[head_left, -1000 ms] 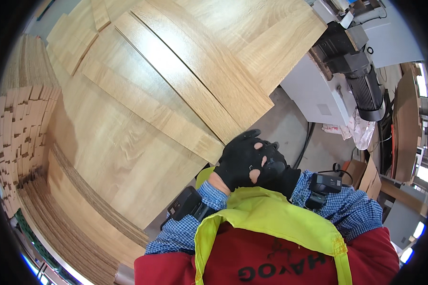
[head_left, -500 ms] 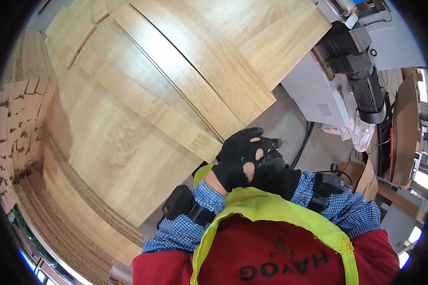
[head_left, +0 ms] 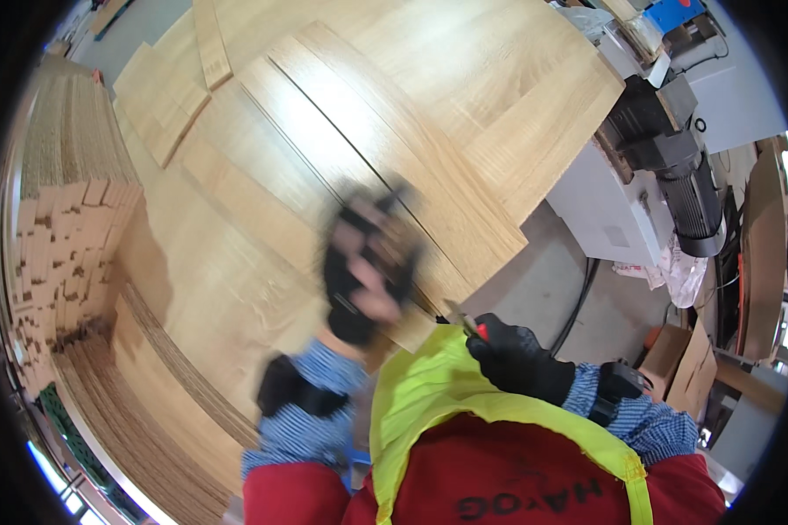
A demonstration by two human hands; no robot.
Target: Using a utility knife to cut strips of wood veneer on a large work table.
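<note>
Tool [head_left: 460, 319] first: small, metal w/ a red bit, at the near edge of the wood, by the strip ends. Exact type unclear from my end, poss. a blade. R hand [head_left: 521, 357], black glove, is clenched round it, metal end poking toward the strips; can't tell if it touches wood.

L hand [head_left: 368, 271], also gloved, skin showing thru holes, is over the near part of the strips. Badly blurred: can't tell if it's gripping, touching or just above.

Mid strip [head_left: 311, 131] runs away from me at a slant; R strip [head_left: 464, 219] right beside it, dark line between. L strip [head_left: 254, 206] on the other side, partly hidden by L hand. All on the big board [head_left: 236, 289].

Step, my read: hand-working the strips at near ends, tool ready in R hand. Next move, IMO, calls for L hand getting a firm hold on one strip, fingers clear of the metal end, R wrist steady.

Further out: apron [head_left: 438, 376] hem close to the wood edge, watch for snags. Tall stack [head_left: 79, 219] on L, low stack [head_left: 118, 411] nearer. R side: motor [head_left: 687, 201] by cabinet [head_left: 587, 192], cable [head_left: 590, 276] below.
</note>
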